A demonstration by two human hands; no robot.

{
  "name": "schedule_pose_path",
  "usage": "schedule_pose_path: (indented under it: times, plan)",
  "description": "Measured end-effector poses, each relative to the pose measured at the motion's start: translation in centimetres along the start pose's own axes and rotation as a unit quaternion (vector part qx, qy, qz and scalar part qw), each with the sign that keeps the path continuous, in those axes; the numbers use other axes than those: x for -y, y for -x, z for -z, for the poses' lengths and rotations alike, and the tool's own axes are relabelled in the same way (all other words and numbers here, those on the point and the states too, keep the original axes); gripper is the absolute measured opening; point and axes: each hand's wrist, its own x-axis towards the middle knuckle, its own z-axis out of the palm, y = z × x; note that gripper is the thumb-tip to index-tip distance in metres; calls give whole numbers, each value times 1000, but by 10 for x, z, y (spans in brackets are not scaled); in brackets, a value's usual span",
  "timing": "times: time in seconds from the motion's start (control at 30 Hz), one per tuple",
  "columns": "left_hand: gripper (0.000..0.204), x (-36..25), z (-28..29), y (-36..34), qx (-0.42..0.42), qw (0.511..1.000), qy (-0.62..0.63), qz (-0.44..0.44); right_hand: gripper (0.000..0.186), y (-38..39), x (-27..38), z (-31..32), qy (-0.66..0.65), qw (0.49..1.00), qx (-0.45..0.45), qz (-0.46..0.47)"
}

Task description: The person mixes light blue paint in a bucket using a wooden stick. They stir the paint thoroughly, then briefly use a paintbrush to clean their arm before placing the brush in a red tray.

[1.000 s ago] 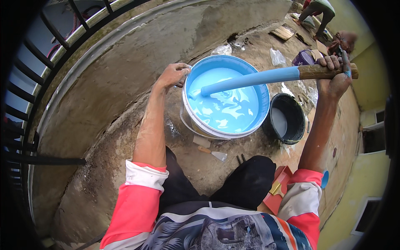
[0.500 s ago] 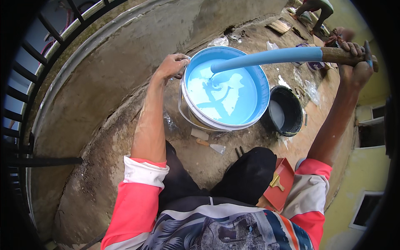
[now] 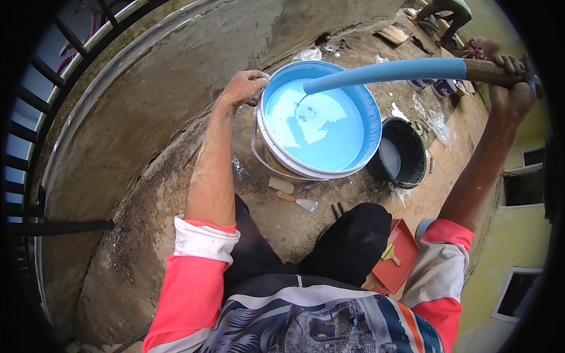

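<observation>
A large white bucket [image 3: 297, 169] holds light blue paint [image 3: 338, 132], its inner wall smeared blue. My left hand [image 3: 242, 89] is closed on the bucket's left rim, beside the wire handle. At the upper right, my right hand [image 3: 511, 94] grips the bare brown end of a long wooden stick [image 3: 385, 72]. The stick's other part is coated in blue paint, and its tip slants over the bucket's opening. A thin strand of paint runs from that tip to the surface, where small ripples show.
Right of the bucket stands a black pail [image 3: 406, 167] with greyish liquid. Nearer me lie a putty knife [image 3: 298, 203] and a red paint tray [image 3: 395, 259] with a brush [image 3: 389, 254]. A concrete wall [image 3: 170, 88] runs along the left. Another person [image 3: 450, 15] is at the far right.
My right hand has moved outward to the right, drawing the stick with it. The stick's tip has shifted slightly right and farther away. My left hand stays on the rim.
</observation>
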Motion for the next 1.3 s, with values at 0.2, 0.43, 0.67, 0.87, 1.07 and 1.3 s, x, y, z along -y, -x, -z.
schedule_pose_path:
  times: [0.2,0.43,0.67,0.87,1.07,1.3]
  plan:
    - [36,0,2,1,-5,1000,-8,-1,18,4,0,-9,23,999,-29,9]
    - [37,0,1,1,-1,1000,-1,1,22,-1,6,1,-27,1000,-4,-11]
    - [39,-1,0,2,1,1000,-2,7,20,3,8,-4,-15,1000,-20,-4]
    - [40,1,1,2,1,1000,0,6,18,13,4,-9,-94,995,1,21]
    - [41,2,2,0,3,1000,4,2,18,8,14,6,-98,995,25,-7]
    - [42,0,2,1,2,1000,-10,11,20,12,7,6,-78,996,-45,24]
